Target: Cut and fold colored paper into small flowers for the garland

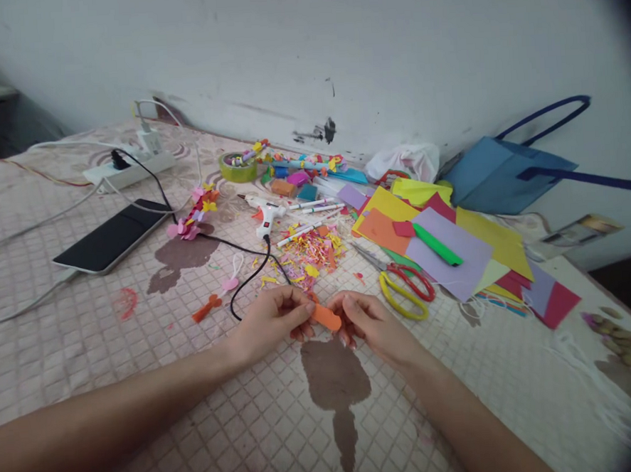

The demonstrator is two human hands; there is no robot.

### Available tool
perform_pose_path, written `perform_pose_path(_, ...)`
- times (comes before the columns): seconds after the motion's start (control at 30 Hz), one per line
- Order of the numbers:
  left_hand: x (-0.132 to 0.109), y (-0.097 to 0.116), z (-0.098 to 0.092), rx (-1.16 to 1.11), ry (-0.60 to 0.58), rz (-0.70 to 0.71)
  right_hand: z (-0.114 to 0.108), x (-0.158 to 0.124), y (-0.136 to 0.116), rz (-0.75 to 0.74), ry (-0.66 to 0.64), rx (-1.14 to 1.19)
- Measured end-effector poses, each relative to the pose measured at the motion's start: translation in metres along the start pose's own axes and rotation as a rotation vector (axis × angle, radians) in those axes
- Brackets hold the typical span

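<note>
Both hands pinch one small rolled orange paper piece: the left hand grips its left end, the right hand its right. Yellow-and-red scissors lie at two o'clock on the quilted, checked bed cover.

L hand + R hand pinch orange paper strip | scissors nr

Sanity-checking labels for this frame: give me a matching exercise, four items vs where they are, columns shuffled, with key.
Things:
1. orange paper piece
2. scissors
3. glue gun
4. phone

Places:
A. far left, lying flat near the power strip
B. pinched between left hand and right hand
C. just left of the coloured paper stack
D. behind the pile of paper scraps

Pairs: 1-B, 2-C, 3-D, 4-A
</note>
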State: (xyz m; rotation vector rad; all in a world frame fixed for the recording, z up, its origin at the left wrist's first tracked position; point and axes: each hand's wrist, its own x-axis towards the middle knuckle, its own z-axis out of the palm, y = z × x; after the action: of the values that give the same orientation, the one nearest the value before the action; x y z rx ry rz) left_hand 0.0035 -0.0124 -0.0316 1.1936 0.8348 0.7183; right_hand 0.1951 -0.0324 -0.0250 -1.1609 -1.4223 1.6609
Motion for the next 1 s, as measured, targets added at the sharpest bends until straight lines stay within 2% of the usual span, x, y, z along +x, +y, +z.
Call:
perform_pose_path(0.2, -0.001, 0.001, -0.001, 0.035, 0.032, -0.026, -0.002, -0.001, 0.000, 0.059, 0.058, 0.014)
perform_pose_path(0.4, -0.003, 0.003, 0.002, 0.011, 0.016, -0.024, 0.003, -0.001, -0.002, -0.018, 0.130, -0.146)
perform_pose_path(0.5, -0.004, 0.002, 0.005, 0.017, 0.003, -0.010, 0.009, -0.003, -0.003, -0.024, 0.121, -0.186)
perform_pose_path(0.77, -0.006, -0.002, 0.007, 0.063, 0.033, 0.066, 0.018, -0.004, -0.001, -0.022, 0.077, -0.087)
perform_pose_path(0.87, -0.007, 0.000, 0.008, 0.059, 0.061, 0.081, 0.004, 0.003, -0.009, -0.075, 0.130, -0.183)
perform_pose_path(1.0, -0.012, -0.002, 0.011, 0.124, 0.068, 0.111, -0.040, 0.039, -0.022, -0.261, 0.359, -0.504)
